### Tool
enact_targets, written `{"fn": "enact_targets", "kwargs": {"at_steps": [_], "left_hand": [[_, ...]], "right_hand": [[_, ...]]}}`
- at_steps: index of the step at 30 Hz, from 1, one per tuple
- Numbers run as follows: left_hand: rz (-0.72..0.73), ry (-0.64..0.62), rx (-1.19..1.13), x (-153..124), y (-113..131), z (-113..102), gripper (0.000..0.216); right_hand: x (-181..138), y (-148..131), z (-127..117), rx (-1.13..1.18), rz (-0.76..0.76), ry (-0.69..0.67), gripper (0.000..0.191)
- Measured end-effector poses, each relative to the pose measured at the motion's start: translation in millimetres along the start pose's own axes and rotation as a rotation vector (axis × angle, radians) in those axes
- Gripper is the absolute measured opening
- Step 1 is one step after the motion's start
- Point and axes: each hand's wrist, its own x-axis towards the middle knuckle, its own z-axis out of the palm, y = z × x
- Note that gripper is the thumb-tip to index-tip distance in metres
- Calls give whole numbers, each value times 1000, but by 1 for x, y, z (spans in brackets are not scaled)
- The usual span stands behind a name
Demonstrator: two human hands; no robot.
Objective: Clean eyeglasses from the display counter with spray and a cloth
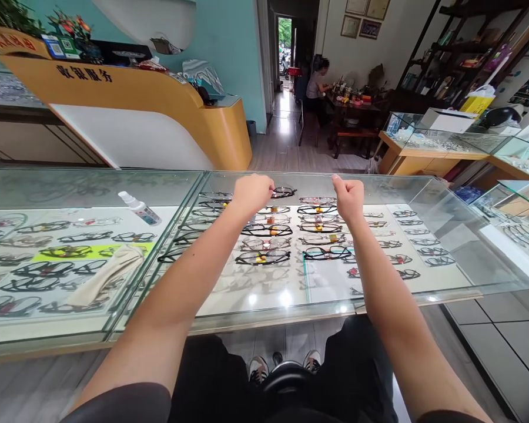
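My left hand (254,191) is closed at the far side of the glass counter, its fingertips on the left end of a dark-framed pair of eyeglasses (284,192). To the right, my right hand (350,198) is curled into a fist with the thumb on top, and nothing shows in it. Beneath and between the hands, folded eyeglasses lie in columns on the glass top, among them a black pair (263,257) and another black pair (327,252). Several of these carry small yellow or orange tags. My left forearm hides part of the left column.
A white spray bottle (140,208) and a pale cloth (110,275) lie on the left glass top (176,194). More eyeglasses show in the display cases. Beyond stand an orange cashier counter (229,129) and a seated person (317,85) at a cluttered table. A stool is below me.
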Motion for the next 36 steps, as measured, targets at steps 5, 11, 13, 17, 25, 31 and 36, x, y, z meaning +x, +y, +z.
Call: {"fn": "enact_targets", "kwargs": {"at_steps": [5, 11, 13, 17, 25, 31, 36], "left_hand": [[-90, -71, 48, 8, -2, 25, 41], [-98, -95, 39, 9, 4, 37, 42], [-99, -92, 27, 10, 5, 39, 42], [-92, -92, 26, 12, 4, 43, 40], [-91, -106, 24, 14, 3, 46, 41], [-82, -109, 30, 14, 2, 47, 42], [-63, -108, 28, 14, 0, 49, 45]], "right_hand": [[-2, -1, 2, -8, -10, -47, 70], [-4, 2, 6, -25, -5, -90, 70], [-5, 1, 7, -32, 0, -99, 70], [-6, 0, 10, -52, 1, -107, 71], [-8, 2, 11, -48, 12, -125, 72], [-8, 2, 11, -67, 17, -135, 71], [-9, 2, 11, -79, 20, -142, 71]]}}
